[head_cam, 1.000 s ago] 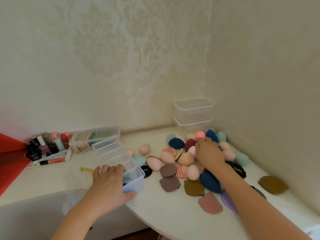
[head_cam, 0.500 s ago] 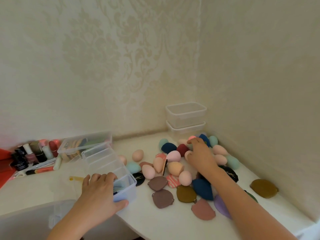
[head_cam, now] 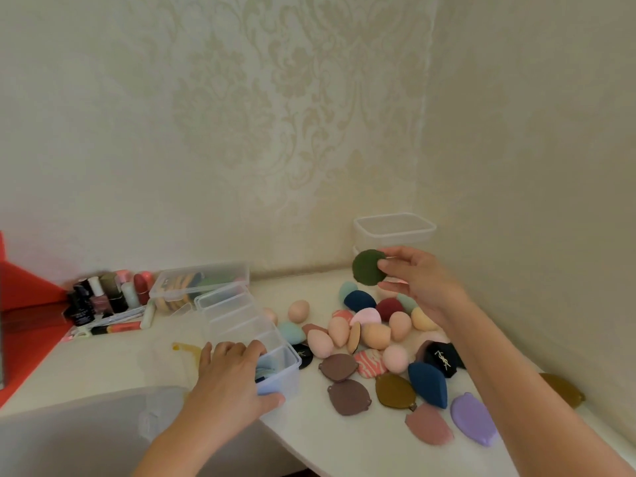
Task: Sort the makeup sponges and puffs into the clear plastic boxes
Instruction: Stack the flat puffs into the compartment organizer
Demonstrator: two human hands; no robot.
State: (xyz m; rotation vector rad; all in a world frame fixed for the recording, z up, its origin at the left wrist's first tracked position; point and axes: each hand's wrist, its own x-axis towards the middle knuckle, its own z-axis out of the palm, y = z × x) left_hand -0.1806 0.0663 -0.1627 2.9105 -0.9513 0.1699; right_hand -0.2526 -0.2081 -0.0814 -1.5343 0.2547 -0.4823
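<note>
Cream damask wallpaper is closing in the corner behind the white tabletop (head_cam: 344, 442) I am working over. My right hand (head_cam: 418, 282) is hovering above the pile, pinching a flat round dark green puff (head_cam: 367, 267) between thumb and fingertips — the puff is standing upright in the air, just in front of the two stacked clear plastic tubs (head_cam: 394, 232) sitting in the corner. My left hand (head_cam: 231, 380) is lying over the near end of the long clear divided plastic box (head_cam: 237, 316), fingers curled over its rim and thumb pressing the front wall; pale blue sponges are showing in that nearest compartment, though I cannot tell how many. Between my hands the loose heap is spreading across the table: peach and pink egg-shaped sponges (head_cam: 375, 335), a navy teardrop sponge (head_cam: 427, 383), flat brown puffs (head_cam: 339, 367), an olive puff (head_cam: 394, 390), a lilac teardrop puff (head_cam: 473, 418) and a black puff with a gold logo (head_cam: 442, 359). Behind the divided box a shallow clear lidded case (head_cam: 203, 282) is resting, with puffs dimly visible inside — and to its left nail polish bottles and lipsticks (head_cam: 103, 297) are crowding against a red surface (head_cam: 24, 321).
</note>
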